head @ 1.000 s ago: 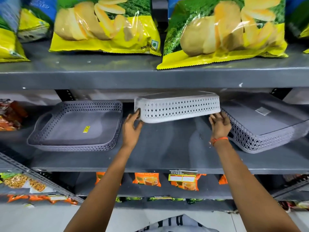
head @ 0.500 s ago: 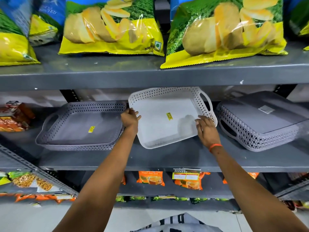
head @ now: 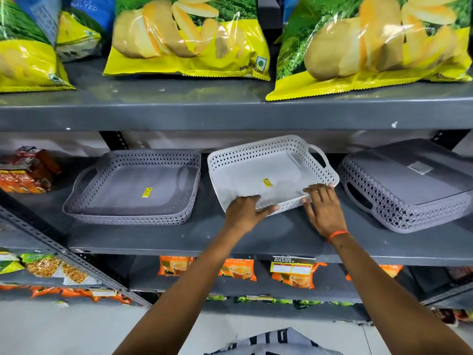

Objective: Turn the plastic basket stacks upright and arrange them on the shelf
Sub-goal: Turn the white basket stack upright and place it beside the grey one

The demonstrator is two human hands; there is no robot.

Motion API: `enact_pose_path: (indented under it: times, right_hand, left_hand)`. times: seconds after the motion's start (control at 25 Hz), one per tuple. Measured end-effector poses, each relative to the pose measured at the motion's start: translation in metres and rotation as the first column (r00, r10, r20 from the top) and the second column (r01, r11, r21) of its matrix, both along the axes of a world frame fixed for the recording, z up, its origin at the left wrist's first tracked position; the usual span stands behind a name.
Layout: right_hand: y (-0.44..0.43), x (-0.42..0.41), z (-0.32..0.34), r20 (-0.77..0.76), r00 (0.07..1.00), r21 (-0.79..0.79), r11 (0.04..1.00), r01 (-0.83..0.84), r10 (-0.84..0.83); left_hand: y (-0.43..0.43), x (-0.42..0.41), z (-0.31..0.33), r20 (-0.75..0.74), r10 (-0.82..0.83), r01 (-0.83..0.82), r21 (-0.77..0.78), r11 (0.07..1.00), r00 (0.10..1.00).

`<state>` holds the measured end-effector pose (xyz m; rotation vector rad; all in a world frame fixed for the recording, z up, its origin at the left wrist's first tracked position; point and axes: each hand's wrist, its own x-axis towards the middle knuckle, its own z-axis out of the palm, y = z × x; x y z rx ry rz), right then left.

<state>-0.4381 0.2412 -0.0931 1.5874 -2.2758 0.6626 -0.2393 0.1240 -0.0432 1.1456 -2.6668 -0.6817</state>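
A white perforated basket stack point(head: 271, 172) lies upright on the middle grey shelf point(head: 256, 242), slightly skewed, a yellow sticker inside. My left hand point(head: 243, 213) presses on its near edge with fingers spread flat. My right hand point(head: 323, 208), an orange band at the wrist, rests on its near right corner. To the left a grey basket stack point(head: 135, 185) sits upright with its open side up. To the right another grey basket stack point(head: 407, 183) lies upside down, its flat base with a label facing up.
Large yellow chip bags point(head: 186, 37) fill the upper shelf point(head: 230, 111). Orange snack packs point(head: 23, 172) lie at the far left of the middle shelf. Orange packets point(head: 294, 272) line the lower shelf. A slanted metal rail point(head: 64, 254) runs at lower left.
The white basket stack was upside down and lifted a second ago; it has been flipped open side up and set down on the shelf. Both hands moved to its near edge.
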Motion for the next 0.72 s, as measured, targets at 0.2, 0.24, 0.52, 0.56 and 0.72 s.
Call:
enact_pose_path:
  times: [0.2, 0.24, 0.52, 0.56, 0.72]
  right_hand:
    - [0.001, 0.008, -0.002, -0.030, 0.998, 0.014, 0.998, 0.053, -0.053]
    - [0.002, 0.014, -0.004, -0.040, 0.997, 0.004, 0.998, 0.064, -0.063]
    - [0.012, 0.064, -0.014, -0.038, 0.995, -0.109, 0.990, 0.093, -0.097]
    - [0.012, 0.067, -0.014, -0.039, 0.994, -0.111, 0.989, 0.099, -0.104]
    - [0.013, 0.068, -0.012, -0.043, 0.994, -0.099, 0.990, 0.100, -0.105]
  left_hand:
    - [-0.009, 0.014, 0.002, 0.014, -0.091, 0.090, 0.070, 0.993, 0.996]
    - [-0.015, 0.019, 0.000, 0.023, -0.107, 0.105, 0.077, 0.991, 0.994]
    - [-0.047, 0.057, 0.000, 0.054, -0.184, 0.172, 0.183, 0.968, 0.981]
    - [-0.047, 0.058, 0.000, 0.053, -0.187, 0.174, 0.184, 0.967, 0.981]
    - [-0.045, 0.058, 0.004, 0.035, -0.221, 0.209, 0.209, 0.955, 0.975]
